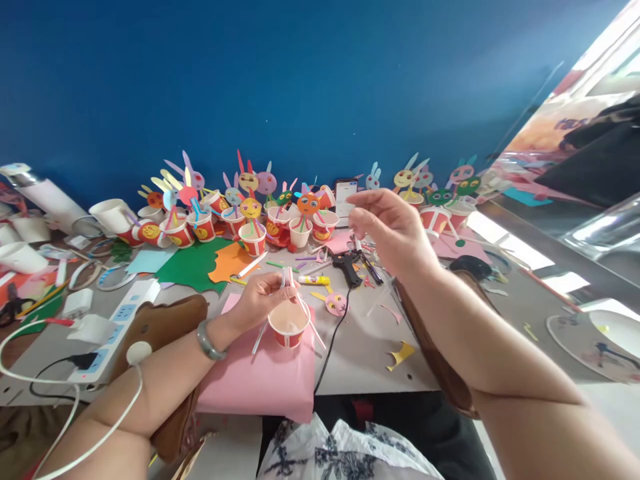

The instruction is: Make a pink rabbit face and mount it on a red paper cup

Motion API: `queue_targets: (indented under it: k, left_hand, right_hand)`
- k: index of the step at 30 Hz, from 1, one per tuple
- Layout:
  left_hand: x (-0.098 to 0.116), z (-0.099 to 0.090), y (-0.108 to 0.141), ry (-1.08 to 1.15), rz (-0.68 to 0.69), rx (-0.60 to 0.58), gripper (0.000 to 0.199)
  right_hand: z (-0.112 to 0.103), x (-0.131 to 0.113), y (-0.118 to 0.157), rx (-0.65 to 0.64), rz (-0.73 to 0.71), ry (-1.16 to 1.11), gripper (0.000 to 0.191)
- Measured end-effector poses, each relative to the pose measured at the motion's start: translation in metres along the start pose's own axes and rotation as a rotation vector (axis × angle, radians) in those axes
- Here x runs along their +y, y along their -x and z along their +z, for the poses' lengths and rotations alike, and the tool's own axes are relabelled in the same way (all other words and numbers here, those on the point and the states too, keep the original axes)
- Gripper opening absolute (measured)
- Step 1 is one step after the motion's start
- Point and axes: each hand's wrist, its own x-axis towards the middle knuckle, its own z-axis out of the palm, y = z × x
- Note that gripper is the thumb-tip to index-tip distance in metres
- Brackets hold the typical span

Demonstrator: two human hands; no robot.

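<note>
My left hand (265, 298), with a grey bangle at the wrist, pinches a folded pale paper strip (287, 276) at the back rim of a red and white paper cup (291, 339). The cup stands upright, its mouth facing me, on a pink paper sheet (260, 387). Thin white strips stick out on both sides of the cup. Raised above the table, my right hand (393, 230) has its fingers bent, with a small gap between thumb and forefinger; I see nothing held there. Below it lies a black glue gun (347, 268). A pink rabbit-face cutout (335, 305) lies right of the cup.
Several paper cups with rabbit faces (251, 210) line the blue wall, with a phone (345, 200) among them. A power strip (120, 327) and white cables lie left. A yellow glue stick (315, 280), green paper (187, 267) and a plate (595, 340) are also there.
</note>
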Motion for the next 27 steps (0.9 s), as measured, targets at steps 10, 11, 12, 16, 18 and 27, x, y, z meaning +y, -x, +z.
queue_targets:
  k: [10,11,12,16,18,27]
  left_hand:
    - [-0.005,0.0,-0.004,0.134,0.015,-0.035,0.041]
    - [-0.005,0.0,-0.004,0.12,0.035,-0.031,0.042]
    - [-0.005,-0.001,-0.004,0.112,0.051,-0.031,0.042]
    - [-0.004,-0.003,-0.005,0.137,0.079,-0.031,0.043]
    - [-0.004,-0.004,-0.005,0.149,0.079,-0.033,0.042]
    - [-0.02,-0.006,-0.007,0.186,0.117,-0.077,0.032]
  right_hand:
    - [-0.05,0.078,0.015,-0.537,0.464,1.229,0.017]
    - [-0.043,0.086,0.021,-0.542,0.478,1.256,0.019]
    - [-0.036,0.093,0.026,-0.536,0.494,1.284,0.023]
    - [-0.013,0.111,0.034,-0.485,0.538,1.363,0.042]
    - [-0.01,0.116,0.032,-0.468,0.554,1.363,0.041]
    - [-0.043,0.103,0.036,-0.342,0.507,1.208,0.032]
